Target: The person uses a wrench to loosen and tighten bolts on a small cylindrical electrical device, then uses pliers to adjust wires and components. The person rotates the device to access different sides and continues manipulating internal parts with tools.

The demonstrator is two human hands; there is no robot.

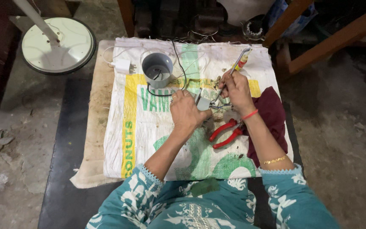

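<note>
The head camera looks straight down on a small low table (90, 127) that is covered with a white woven sack (157, 140) with green and yellow print. The person sits at the near edge, in teal sleeves with a white pattern.

The left hand (186, 113) is closed in a loose fist, the knuckles turned up to the camera. Its fingers are curled around a small grey box-shaped part (203, 103), which shows just beyond the fingertips, near the middle of the sack. Thin wires (222, 106) come out of this part toward the right.

The right hand (236, 91) is also closed. It grips a slim metal tool with a yellow and red handle (239, 63), a screwdriver or a tester, I cannot tell which. The handle end points up and away from the person, and the shaft goes down through the fingers toward the grey part. The tip is hidden between the two hands, so I cannot tell if it touches the part. The two hands are very near each other.

Pliers with red handles (226, 133) lie on the sack just beside the right wrist, touched by no hand. A dark red cloth (274, 116) lies under the right forearm. Farther away on the sack stands a grey round cup-shaped housing (157, 69), and left of it lies a white plug adapter (123, 66). On the floor at the upper left is a round white base with a pole (58, 44).
</note>
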